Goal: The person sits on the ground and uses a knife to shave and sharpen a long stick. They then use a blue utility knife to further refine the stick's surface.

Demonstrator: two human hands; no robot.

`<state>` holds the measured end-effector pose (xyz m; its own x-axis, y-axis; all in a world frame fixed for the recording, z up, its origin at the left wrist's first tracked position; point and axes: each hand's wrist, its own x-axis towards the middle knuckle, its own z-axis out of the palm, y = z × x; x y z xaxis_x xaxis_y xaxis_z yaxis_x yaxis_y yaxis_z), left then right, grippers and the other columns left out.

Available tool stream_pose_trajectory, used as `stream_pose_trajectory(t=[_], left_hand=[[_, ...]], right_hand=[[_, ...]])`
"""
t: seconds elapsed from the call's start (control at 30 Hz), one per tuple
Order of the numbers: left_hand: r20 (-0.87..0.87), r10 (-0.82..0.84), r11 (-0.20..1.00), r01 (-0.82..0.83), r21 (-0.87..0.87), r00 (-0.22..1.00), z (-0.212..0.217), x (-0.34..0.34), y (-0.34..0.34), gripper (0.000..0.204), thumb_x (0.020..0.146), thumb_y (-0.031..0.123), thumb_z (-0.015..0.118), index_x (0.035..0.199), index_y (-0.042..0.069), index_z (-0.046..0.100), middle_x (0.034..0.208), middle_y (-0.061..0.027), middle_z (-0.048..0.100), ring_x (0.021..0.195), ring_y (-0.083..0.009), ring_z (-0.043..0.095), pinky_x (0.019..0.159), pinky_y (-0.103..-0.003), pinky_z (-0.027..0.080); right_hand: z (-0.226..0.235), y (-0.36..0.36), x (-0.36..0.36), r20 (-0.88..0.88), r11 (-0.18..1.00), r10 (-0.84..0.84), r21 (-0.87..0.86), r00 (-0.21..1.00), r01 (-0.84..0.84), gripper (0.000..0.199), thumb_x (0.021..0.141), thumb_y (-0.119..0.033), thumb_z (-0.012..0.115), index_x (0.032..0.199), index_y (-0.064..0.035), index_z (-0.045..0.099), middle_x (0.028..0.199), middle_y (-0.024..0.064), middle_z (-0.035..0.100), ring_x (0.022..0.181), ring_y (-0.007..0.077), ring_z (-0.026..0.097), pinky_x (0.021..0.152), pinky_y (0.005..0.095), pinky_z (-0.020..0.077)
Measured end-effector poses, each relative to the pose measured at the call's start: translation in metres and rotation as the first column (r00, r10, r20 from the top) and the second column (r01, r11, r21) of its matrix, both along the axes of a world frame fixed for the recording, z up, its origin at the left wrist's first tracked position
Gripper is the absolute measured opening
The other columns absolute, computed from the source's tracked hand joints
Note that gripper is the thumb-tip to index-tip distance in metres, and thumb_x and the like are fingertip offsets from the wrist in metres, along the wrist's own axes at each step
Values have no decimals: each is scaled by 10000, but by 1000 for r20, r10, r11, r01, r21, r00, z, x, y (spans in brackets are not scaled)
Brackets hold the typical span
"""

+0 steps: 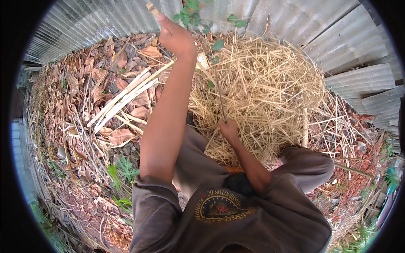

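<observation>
Stretched far forward, my left hand (177,39) is closed round a pale split-bamboo strip (152,8); one end pokes out past the thumb. Low in front of my lap, my right hand (228,130) grips a thin dark tool (220,95). It looks like a knife blade seen edge-on, pointing forward, its handle hidden in the fist. Beneath and beyond this hand spreads a large heap of straw-coloured shavings (270,88). Several longer pale strips (126,99) lie on the ground left of my left forearm.
Corrugated metal sheets (295,21) wall off the far side and the right. Dry brown leaves (99,76) cover the ground at left. Green plants (124,168) grow beside my left sleeve, and a leafy vine (187,17) hangs by the wall. My bent legs (306,164) flank the near edge of the heap.
</observation>
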<state>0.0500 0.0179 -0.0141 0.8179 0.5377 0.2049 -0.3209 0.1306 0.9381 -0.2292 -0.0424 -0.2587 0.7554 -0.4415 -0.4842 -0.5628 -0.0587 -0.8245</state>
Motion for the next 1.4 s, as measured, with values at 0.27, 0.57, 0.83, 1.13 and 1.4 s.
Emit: stream_pose_trajectory(t=[0.27, 0.57, 0.83, 1.13, 1.4], left_hand=[[-19, 27, 999, -27, -23, 999, 3, 12, 7, 666, 983, 565, 329, 541, 77, 241, 476, 8, 281, 487, -137, 270, 483, -344, 279], [-21, 5, 999, -6, -37, 1000, 19, 4, 15, 637, 988, 556, 325, 573, 84, 221, 511, 17, 258, 510, -123, 259, 490, -340, 256], [101, -47, 995, 56, -85, 994, 31, 1, 19, 645, 986, 572, 315, 557, 101, 214, 502, 41, 245, 504, -95, 238, 475, -313, 224], [152, -31, 998, 39, -52, 988, 34, -2, 20, 636, 966, 593, 348, 566, 112, 232, 500, 38, 270, 487, -95, 267, 458, -304, 247], [239, -5, 999, -3, 35, 971, 38, 3, 18, 628, 1008, 494, 342, 539, 86, 250, 480, 29, 280, 480, -95, 257, 452, -310, 230]], right_hand=[[-5, -9, 1, -151, 997, 49, -45, 987, -56, 299, 827, -213, 590, 605, -33, 502, 515, 67, 477, 434, 183, 454, 442, 387, 361], [10, -51, -35, -375, 985, 44, 173, 926, 23, 239, 812, -178, 573, 628, -69, 468, 481, 29, 415, 404, 172, 412, 406, 356, 358], [90, -55, -9, -194, 940, -10, 334, 981, 75, 234, 815, -140, 539, 622, -112, 409, 470, -5, 361, 392, 142, 358, 405, 329, 342], [108, -17, 2, 534, 958, 196, -282, 822, -46, 230, 813, -147, 578, 648, -53, 448, 542, 9, 430, 472, 97, 363, 452, 290, 328], [14, -30, -32, -303, 873, -8, 462, 953, 155, 245, 820, -180, 546, 620, -92, 434, 480, 25, 394, 393, 149, 372, 411, 324, 352]])
